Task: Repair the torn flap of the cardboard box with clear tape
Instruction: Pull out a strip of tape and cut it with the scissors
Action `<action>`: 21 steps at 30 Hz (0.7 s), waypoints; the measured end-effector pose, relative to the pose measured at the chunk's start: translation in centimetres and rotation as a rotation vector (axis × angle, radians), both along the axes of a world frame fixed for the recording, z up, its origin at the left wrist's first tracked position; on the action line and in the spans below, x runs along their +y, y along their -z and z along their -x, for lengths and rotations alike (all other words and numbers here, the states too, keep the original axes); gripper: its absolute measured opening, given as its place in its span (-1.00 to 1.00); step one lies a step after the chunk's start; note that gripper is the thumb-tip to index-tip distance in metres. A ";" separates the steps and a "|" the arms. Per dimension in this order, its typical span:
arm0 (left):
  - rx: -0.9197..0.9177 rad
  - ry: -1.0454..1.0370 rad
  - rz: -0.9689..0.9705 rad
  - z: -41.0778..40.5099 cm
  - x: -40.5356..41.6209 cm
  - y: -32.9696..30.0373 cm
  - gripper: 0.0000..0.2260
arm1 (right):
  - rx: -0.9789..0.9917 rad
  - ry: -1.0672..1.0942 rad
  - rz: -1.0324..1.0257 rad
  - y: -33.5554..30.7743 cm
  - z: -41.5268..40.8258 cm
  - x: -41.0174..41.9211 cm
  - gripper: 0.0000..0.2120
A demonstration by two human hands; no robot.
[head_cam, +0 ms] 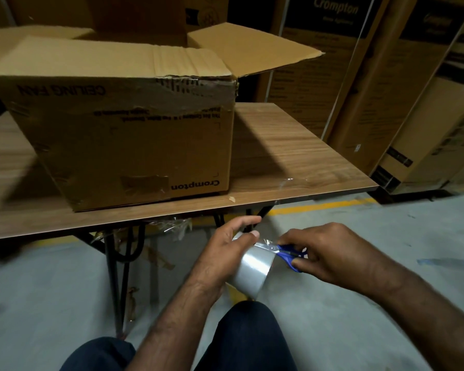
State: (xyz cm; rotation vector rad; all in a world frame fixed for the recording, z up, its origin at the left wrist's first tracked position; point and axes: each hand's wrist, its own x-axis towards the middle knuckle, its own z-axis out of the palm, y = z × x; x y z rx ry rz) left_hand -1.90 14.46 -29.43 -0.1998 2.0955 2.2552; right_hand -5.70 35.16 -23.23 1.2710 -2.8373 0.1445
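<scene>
1. The cardboard box sits on the wooden tabletop, toward its left and near the front edge, printed upside down with "CEILING FAN" and "Crompton".
2. Its top flaps stand open; the near flap is folded over the opening, and its edge at the box's right front corner is ragged and torn, with strips of old tape across the upper front face.
3. The left hand is held below the tabletop's front edge, above the person's lap, and grips a roll of clear tape, thumb pressed on the roll's upper rim.
4. The right hand is closed around the blue handles of a pair of scissors; the blades point left and meet a short length of tape pulled off the roll, just beside the left thumb.
5. A scrap of clear tape lies on the tabletop near its right front corner.
6. More crumpled tape hangs under the tabletop by the black legs.
7. Tall Crompton cartons stand behind, on the right.
</scene>
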 end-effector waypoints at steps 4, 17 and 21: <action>0.003 0.082 0.075 -0.1 0.5 0.2 -0.68 | -0.176 0.107 -0.227 -0.6 -0.8 -0.3 -0.67; 0.219 0.105 0.030 1.3 1.2 -6.2 -0.55 | -0.217 0.341 0.958 -5.4 0.0 7.6 -0.69; 0.399 0.143 0.019 4.4 2.7 -11.3 -0.36 | -0.245 0.457 1.283 -2.8 0.3 7.6 -0.92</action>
